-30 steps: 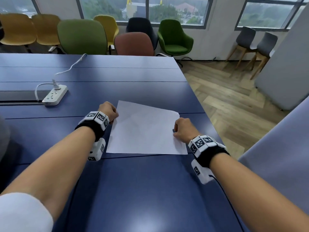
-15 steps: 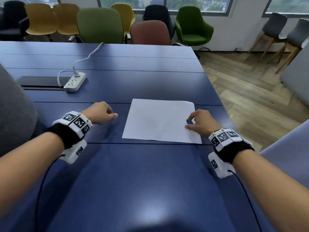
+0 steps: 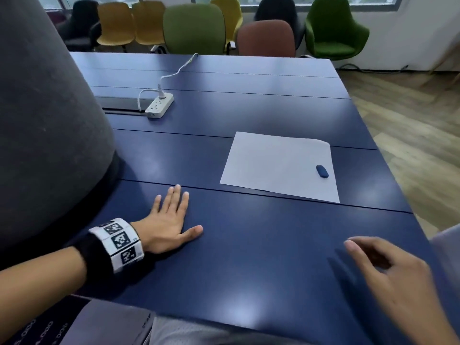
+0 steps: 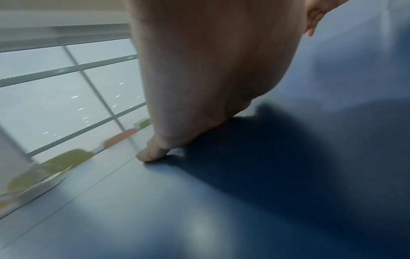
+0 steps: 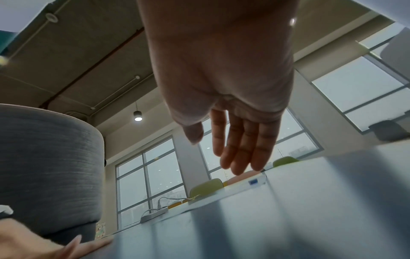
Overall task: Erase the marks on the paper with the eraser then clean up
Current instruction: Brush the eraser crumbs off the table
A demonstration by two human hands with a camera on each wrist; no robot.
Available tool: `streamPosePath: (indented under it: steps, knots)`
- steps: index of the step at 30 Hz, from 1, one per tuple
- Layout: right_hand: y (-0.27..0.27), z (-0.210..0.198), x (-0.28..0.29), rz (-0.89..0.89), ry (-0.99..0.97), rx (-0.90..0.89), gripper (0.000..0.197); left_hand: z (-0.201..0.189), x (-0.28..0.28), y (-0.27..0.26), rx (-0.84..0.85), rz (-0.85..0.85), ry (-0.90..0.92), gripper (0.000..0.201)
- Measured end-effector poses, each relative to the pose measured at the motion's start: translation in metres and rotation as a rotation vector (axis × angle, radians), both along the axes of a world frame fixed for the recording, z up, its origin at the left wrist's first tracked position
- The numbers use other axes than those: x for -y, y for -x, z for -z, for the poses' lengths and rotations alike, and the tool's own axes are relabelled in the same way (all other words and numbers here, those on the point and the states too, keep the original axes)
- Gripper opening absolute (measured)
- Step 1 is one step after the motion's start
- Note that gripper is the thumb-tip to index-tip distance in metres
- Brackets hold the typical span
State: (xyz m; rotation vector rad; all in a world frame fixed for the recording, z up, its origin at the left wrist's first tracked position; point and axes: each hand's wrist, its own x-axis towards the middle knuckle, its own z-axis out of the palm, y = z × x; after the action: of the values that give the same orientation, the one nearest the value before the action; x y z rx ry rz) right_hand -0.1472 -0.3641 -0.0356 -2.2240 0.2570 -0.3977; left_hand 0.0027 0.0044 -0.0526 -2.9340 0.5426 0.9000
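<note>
Nearest the camera: right hand (image 3: 388,275) hovering just above the table (image 3: 249,257), fingers (image 5: 241,150) straight-ish and relaxed, nothing in it. A bit blurry in the head view, but clear enough from the wrist cam. Left hand (image 3: 169,222) flat on the table on the near side of the paper (image 3: 278,165), well apart from it, fingers spread, thumb out to the side, also holding nothing. Palm pressed down, going by the left wrist view.

Further out: paper lying flat, near edge crossing a seam in the tabletop. Can't make out any marks on it from here, too small to tell either way. Eraser (image 3: 322,171) sitting on the paper, close to its right edge, nothing touching it.

Handling guess: eraser looks small, light and rubbery, so probably grippy rather than slick. Best pinched across the short sides with thumb and two fingers. Paper is thin and floppy and will likely slide on that smooth top or crumple if rubbed hard, so worth pinning with a flat palm near whatever spot gets worked on, and lifting by a corner or edge afterward.

Past the paper: power strip (image 3: 159,105) with its cable (image 3: 179,69), well apart to the far left. Beyond that, a row of chairs (image 3: 194,28) at the far end of the table.
</note>
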Motion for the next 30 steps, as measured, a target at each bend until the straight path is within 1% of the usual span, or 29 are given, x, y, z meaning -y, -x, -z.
streamPosePath:
  steps: [2,4,6,7,8,9,11,13,14,15,16,18,20,22,23,24,26,28,30]
  knots:
    - [0.006,0.012,-0.008,0.024,-0.041,-0.003,0.003,0.001,0.026,0.013,-0.018,0.109,0.019,0.134]
    - [0.012,0.023,-0.015,0.037,-0.075,0.006,0.009,0.004,0.051,0.032,-0.028,0.264,0.035,0.123]
    - [0.017,0.028,-0.023,0.054,-0.114,0.043,0.010,0.002,0.071,0.050,-0.056,0.417,0.074,0.109]
    - [0.020,0.030,-0.024,0.063,-0.134,0.070,0.008,-0.001,0.076,0.054,-0.071,0.454,0.111,0.105]
    - [0.022,0.031,-0.024,0.085,-0.151,0.108,0.006,-0.005,0.077,0.051,-0.073,0.451,0.148,0.103]
    - [0.024,0.033,-0.022,0.108,-0.175,0.140,0.008,-0.008,0.073,0.044,-0.057,0.407,0.173,0.106]
    - [0.026,0.039,-0.016,0.167,-0.229,0.166,0.014,-0.012,0.060,0.017,-0.010,0.226,0.182,0.121]
    - [0.027,0.044,-0.013,0.226,-0.308,0.158,0.015,-0.014,0.048,-0.008,0.023,0.053,0.111,0.135]
    - [0.027,0.047,-0.013,0.249,-0.342,0.154,0.010,-0.013,0.045,-0.014,0.026,0.017,0.064,0.139]
    - [0.027,0.048,-0.013,0.262,-0.365,0.157,0.005,-0.011,0.047,-0.016,0.018,0.020,0.031,0.140]
    - [0.027,0.050,-0.013,0.267,-0.364,0.167,0.010,-0.008,0.052,-0.013,0.003,0.046,0.026,0.138]
    - [0.028,0.052,-0.013,0.265,-0.371,0.178,0.013,-0.002,0.073,0.005,-0.021,0.157,0.056,0.125]
    - [0.030,0.051,-0.013,0.251,-0.384,0.173,0.012,0.003,0.100,0.030,-0.037,0.334,0.062,0.114]
    - [0.031,0.048,-0.012,0.232,-0.401,0.172,0.012,0.001,0.123,0.047,-0.051,0.532,0.080,0.110]
    - [0.032,0.047,-0.012,0.222,-0.405,0.177,0.013,-0.003,0.132,0.049,-0.062,0.590,0.110,0.106]
    - [0.033,0.046,-0.012,0.213,-0.412,0.185,0.016,-0.007,0.137,0.045,-0.068,0.591,0.151,0.102]
    - [0.034,0.045,-0.012,0.202,-0.425,0.198,0.019,-0.014,0.140,0.026,-0.038,0.452,0.182,0.096]
    - [0.034,0.045,-0.013,0.194,-0.433,0.201,0.017,-0.018,0.138,0.005,0.021,0.298,0.126,0.093]
    - [0.034,0.043,-0.013,0.190,-0.448,0.222,0.013,-0.011,0.142,0.001,0.035,0.230,0.063,0.093]
